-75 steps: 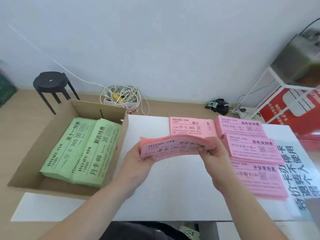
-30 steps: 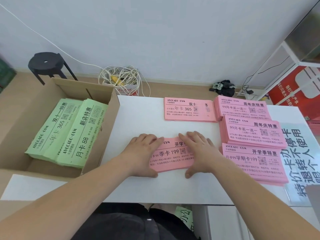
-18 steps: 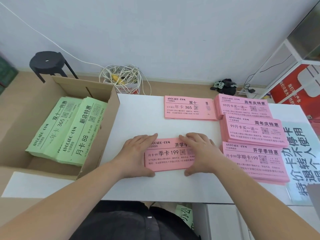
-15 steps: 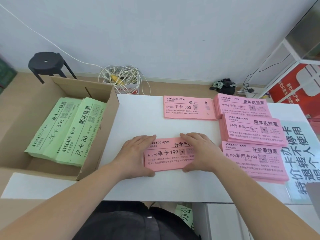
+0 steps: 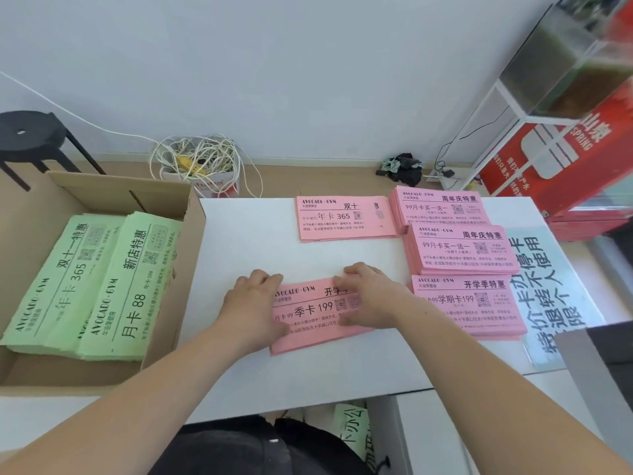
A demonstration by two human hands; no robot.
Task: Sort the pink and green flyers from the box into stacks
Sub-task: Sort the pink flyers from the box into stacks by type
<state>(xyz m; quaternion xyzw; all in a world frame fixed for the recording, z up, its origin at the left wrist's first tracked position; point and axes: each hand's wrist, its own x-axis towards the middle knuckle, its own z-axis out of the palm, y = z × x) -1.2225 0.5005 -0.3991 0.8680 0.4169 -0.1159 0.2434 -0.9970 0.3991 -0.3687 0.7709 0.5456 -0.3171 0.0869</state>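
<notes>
The left hand point(image 5: 253, 303) and the right hand point(image 5: 373, 299) both lie palm-down on 1 pink stack point(image 5: 317, 315), the left on its left end and the right on its right end. On each hand the fingers reach to the stack's far edge and the thumb sits at the near edge. The hands are spread flat and press rather than clasp. The stack rests flat on the white table point(image 5: 260, 241), slightly skewed, with its printed face showing between the 2 hands.

Just right of the right hand lies a 2nd pink stack point(image 5: 479, 303); whether the 2 stacks touch I cannot tell. Beyond that one a 3rd pink stack point(image 5: 462, 250) and a 4th pink stack point(image 5: 442, 207) overlap in a column. Straight beyond the hands, well apart from them, a 5th pink stack point(image 5: 342, 219) lies beside the 4th.

Left of the left hand stands the open cardboard box point(image 5: 195, 241). Inside it, a left green bundle point(image 5: 61, 282) and a right green bundle point(image 5: 133, 293) lie side by side, overlapping.

Right of the pink column lies a printed sheet point(image 5: 548, 286) with large characters. On the floor beyond the hands sits a cable coil point(image 5: 198, 159).
</notes>
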